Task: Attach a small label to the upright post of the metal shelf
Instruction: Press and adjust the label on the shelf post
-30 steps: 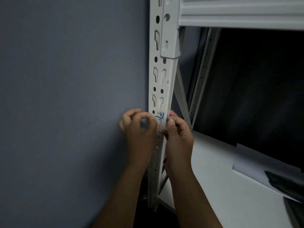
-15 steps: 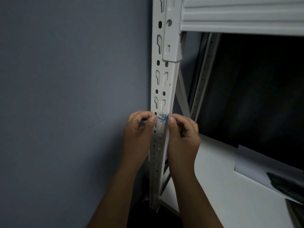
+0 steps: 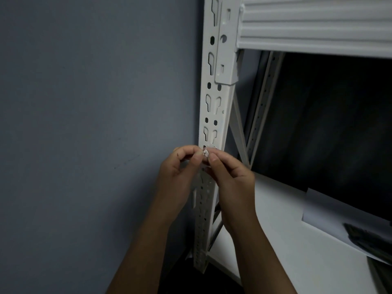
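Label [image 3: 205, 153] pinched by left hand [image 3: 180, 177] and right hand [image 3: 230, 177] before post [image 3: 213, 115] | Risk: placed over slot holes, weak adhesion, skew, peeling.

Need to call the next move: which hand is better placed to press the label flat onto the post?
Probably the right hand: its fingertip sits against the label over the post. The left hand pinches from the side.

The white perforated metal upright post [image 3: 220, 107] wears a smooth, matt painted coat. The white ribbed metal shelf beam [image 3: 314, 28] looks equally matt. The grey-blue wall [image 3: 95, 102] is matt, faintly scuffed.
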The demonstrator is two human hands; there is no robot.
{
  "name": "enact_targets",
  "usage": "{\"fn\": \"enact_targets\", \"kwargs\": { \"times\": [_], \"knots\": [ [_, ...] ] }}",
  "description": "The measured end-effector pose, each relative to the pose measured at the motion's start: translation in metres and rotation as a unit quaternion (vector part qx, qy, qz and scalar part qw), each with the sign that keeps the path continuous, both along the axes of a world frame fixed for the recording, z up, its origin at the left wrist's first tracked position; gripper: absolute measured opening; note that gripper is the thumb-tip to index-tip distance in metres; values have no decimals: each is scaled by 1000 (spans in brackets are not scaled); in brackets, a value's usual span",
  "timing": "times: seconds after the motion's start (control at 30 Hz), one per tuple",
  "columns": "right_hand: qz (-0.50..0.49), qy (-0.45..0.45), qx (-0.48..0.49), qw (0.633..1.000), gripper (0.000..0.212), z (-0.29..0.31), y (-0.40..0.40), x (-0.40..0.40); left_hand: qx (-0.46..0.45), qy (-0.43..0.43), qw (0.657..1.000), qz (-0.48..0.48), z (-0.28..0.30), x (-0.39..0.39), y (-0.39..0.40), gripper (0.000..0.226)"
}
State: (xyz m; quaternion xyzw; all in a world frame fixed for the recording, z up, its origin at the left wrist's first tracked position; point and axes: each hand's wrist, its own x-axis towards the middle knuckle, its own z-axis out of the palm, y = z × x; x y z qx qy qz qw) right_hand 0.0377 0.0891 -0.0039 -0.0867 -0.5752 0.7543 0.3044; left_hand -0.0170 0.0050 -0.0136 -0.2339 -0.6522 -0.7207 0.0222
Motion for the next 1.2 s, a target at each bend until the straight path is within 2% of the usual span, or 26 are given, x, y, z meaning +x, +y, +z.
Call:
{"fn": "enact_targets", "kwargs": {
  "times": [0.2, 0.33, 0.43, 0.57, 0.67, 0.8, 0.93, 1.2],
  "knots": [
    [-31, -10, 9, 999, 12, -3, 3, 0, -23, 33, 998, 41, 3, 3, 1, 14],
    [-52, -23, 53, 997, 13, -8, 1, -4, -33, 42, 986, 156, 1, -1, 1, 18],
    [-88, -26, 24, 996, 10, -12, 2, -7, -32, 35, 976, 211, 1, -7, 3, 20],
    [-148, -28, -2, 989, 10, -17, 8, -12, -92, 76, 968, 220, -1, -3, 18, 10],
    [-170, -14, -14, 985, 9, -17, 9, -17, -99, 100, 964, 227, -11, -7, 29, 6],
    [-168, -9, -32, 985, 11, -18, 11, -24, -89, 126, 954, 257, -19, -16, 38, 7],
    [-163, -5, -55, 985, 12, -17, 13, -27, -84, 157, 928, 328, -23, -16, 43, 5],
    [-160, -20, -54, 985, 12, -19, 12, -29, -91, 210, 906, 355, -27, -17, 47, 4]
  ]
}}
